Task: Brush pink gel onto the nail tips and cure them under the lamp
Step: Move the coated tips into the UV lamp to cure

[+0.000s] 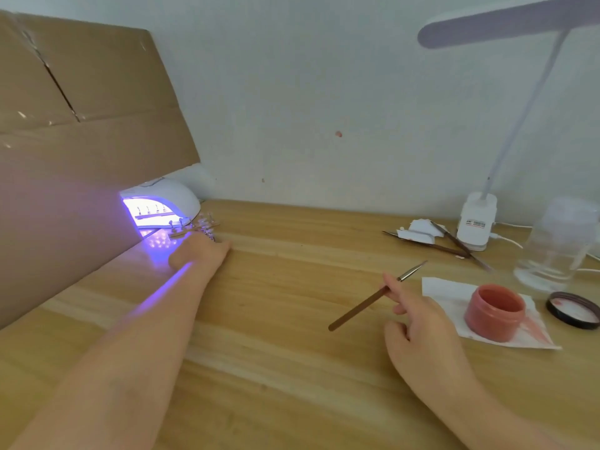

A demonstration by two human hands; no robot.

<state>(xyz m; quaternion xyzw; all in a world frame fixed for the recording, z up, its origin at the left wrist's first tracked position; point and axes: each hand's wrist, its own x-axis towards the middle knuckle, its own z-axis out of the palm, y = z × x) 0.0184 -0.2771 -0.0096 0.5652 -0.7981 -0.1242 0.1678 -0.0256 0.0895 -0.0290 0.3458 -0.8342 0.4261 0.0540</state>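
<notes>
The white curing lamp [177,198] glows violet at the back left, with one wooden strip of nail tips [152,213] inside. My left hand [198,251] reaches to the lamp's mouth, its fingers at a second strip of nail tips [194,228]; the grip itself is hidden behind the hand. My right hand [418,323] pinches a thin brown brush [373,298] above the table, its metal tip pointing up and right. An open jar of pink gel [495,315] stands on white paper [444,292] to the right.
A cardboard sheet [81,157] leans along the left. The jar's black lid [573,310], a clear glass jar [558,245], a white desk lamp base [475,222], spare brushes [454,243] and paper scraps [418,232] sit at the right on the wooden table [292,319].
</notes>
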